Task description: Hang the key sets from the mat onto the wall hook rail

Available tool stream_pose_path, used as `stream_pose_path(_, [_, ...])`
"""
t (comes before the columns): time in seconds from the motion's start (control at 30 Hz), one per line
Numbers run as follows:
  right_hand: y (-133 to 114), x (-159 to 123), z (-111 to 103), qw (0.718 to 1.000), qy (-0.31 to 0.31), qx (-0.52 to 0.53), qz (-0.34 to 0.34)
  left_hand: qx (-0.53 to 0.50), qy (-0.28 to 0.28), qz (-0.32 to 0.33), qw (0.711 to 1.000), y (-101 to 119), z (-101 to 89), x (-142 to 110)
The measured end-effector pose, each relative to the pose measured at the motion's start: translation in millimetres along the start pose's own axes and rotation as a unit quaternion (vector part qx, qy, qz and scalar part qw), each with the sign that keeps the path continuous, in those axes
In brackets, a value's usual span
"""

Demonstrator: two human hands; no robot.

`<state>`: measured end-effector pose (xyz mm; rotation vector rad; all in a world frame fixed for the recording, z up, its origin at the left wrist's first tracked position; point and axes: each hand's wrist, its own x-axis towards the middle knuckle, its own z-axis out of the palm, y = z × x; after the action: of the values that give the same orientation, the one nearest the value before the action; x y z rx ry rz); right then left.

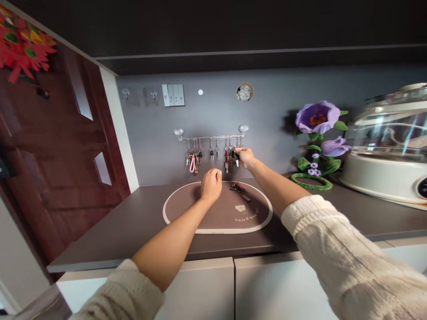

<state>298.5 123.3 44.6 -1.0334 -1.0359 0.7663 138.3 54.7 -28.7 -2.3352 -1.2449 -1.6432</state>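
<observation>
A clear key rack (213, 137) is fixed to the grey wall, with several sets of keys hanging from its hooks. At its right end my right hand (245, 158) has its fingers closed on a bunch of keys (236, 156), dark at the top. A red key holder (227, 155) hangs just left of it. My left hand (211, 186) is curled closed above the brown oval mat (187, 211); its fingertips are turned away, so any contents are hidden. Another bunch of keys (240, 191) lies on the mat's right part. A pink strap (192, 163) hangs among the keys on the left.
Purple fabric flowers (317, 118) with a green ring base stand right of the mat, beside a white appliance (383, 173) with a clear cover. A dark cabinet (213, 31) overhangs the counter (116, 222). Light switches (173, 95) are on the wall. A red-brown door (66, 155) is at left.
</observation>
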Motion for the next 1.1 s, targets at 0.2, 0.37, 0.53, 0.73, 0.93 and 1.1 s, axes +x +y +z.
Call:
stream_pose_path(0.2, [-1, -4, -1, 1.0, 0.011, -0.026, -0.012, 0.014, -0.017, 0.001, 1.0, 0, -1.7, 0])
stream_pose_path(0.37, [-4, -16, -8, 1.0, 0.0, -0.028, 0.014, 0.02, -0.043, 0.01, 0.999, -1, -1.1, -1])
stream_pose_path(0.53, [-4, -35, -17, 0.999, -0.012, -0.042, 0.006, 0.015, -0.068, 0.008, 0.998, -3, 0.8, -2])
stream_pose_path(0.73, [8, -68, -27, 0.99, -0.035, -0.129, -0.035, 0.006, -0.095, 0.012, 0.995, -5, 3.1, -4])
stream_pose_path(0.93, [32, -86, -38, 0.944, -0.088, -0.315, -0.049, 0.009, -0.125, -0.011, 0.992, -11, 6.2, -5])
stream_pose_path(1.1, [36, -86, -40, 0.875, -0.081, -0.471, -0.076, 0.012, -0.151, -0.035, 0.988, -15, 7.2, -4])
